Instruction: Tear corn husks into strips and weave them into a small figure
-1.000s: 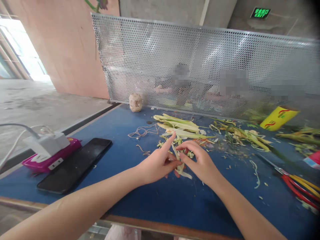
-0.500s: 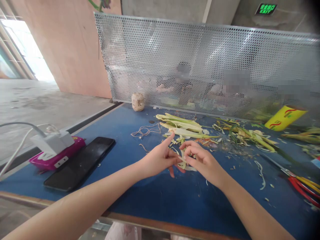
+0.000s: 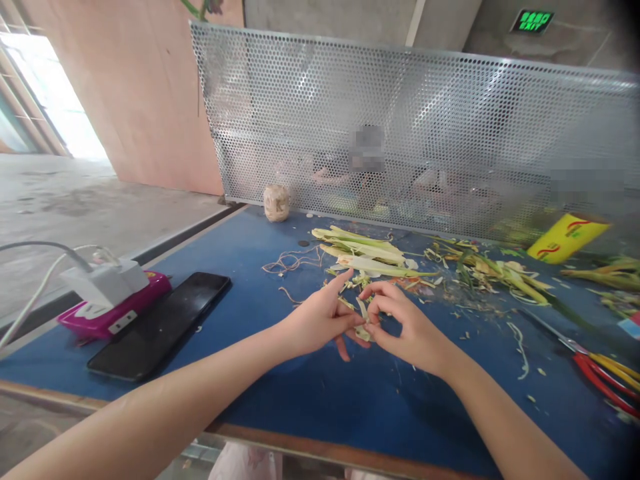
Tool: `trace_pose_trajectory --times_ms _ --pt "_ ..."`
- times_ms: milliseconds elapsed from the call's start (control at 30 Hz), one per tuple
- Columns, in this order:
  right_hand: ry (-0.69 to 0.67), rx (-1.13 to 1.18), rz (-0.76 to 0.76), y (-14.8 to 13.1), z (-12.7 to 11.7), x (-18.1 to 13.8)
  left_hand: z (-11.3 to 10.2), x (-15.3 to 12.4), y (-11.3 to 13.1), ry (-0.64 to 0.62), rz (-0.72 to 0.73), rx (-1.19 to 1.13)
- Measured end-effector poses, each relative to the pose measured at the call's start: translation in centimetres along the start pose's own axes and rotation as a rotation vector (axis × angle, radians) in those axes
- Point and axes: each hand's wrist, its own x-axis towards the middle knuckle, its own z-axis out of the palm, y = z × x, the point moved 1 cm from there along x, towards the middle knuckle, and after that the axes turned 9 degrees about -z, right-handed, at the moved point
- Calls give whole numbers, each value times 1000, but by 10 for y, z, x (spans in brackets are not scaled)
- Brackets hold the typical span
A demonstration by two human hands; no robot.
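My left hand and my right hand meet over the blue table, both pinching one pale leaf strip between their fingertips. The left index finger sticks out towards the far side while thumb and other fingers grip the strip. My right hand's fingers curl round its other end. Just beyond the hands lies a pile of pale green leaf strips.
A black phone and a pink power bank with a white charger lie at the left. Red-handled scissors lie at the right, a yellow roll behind. A twine ball stands by the perforated metal screen; people sit behind it.
Both hands have stayed together on the strip, fingers shifting slightly; the strip's loose end below the hands has been drawn in. The view has shifted a little.
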Motion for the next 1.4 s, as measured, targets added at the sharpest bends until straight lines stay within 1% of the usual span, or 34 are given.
trace_pose_trajectory --times_ms 167,433,600,900,1100,1400 --pt "-1 -53 -58 -2 1 0 1 1 -1 13 -20 34" --pt "-90 -86 -72 -7 4 0 -1 3 -6 16 -29 31" --pt "-47 -32 -50 -6 -1 0 -1 4 -5 -7 -21 18" --pt "-9 -80 -72 -3 -1 -1 0 2 -1 3 -23 11" --pt "-52 -32 -60 -4 0 0 0 3 -1 -2 -30 14" --pt "-77 -6 -58 -4 -2 -1 0 3 -1 -5 -4 11"
